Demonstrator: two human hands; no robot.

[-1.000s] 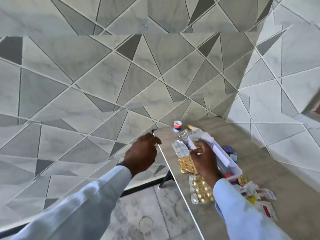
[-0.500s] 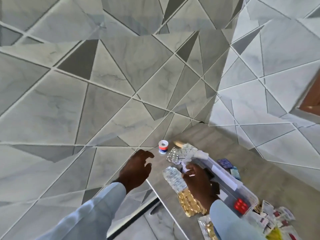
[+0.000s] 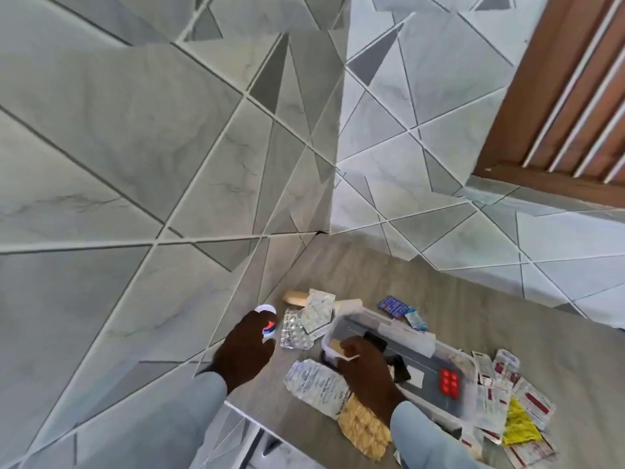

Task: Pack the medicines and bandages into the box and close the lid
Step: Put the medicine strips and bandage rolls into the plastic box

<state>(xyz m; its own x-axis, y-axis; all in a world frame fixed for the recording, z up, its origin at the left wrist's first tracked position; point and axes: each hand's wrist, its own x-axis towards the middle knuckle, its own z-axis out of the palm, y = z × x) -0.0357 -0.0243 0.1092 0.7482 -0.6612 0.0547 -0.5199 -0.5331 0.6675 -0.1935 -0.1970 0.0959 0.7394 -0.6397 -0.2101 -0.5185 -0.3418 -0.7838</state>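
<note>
A clear plastic box stands open on the grey table, with a red blister pack and dark items inside. My right hand rests on the box's near-left rim, fingers curled over the edge. My left hand closes around a small white bottle with a blue-and-red label at the table's left edge. Silver blister strips lie between the hands. A silver strip and a gold one lie by my right wrist.
A tan bandage roll and paper sachets lie behind the box. Blue packets sit to its far side, and a heap of red-white and yellow sachets to its right. Tiled walls enclose the table's corner; its left edge drops to the floor.
My left hand has moved forward onto the small white bottle. My right hand has stayed on the box rim. The view has tilted and come closer to the table.
</note>
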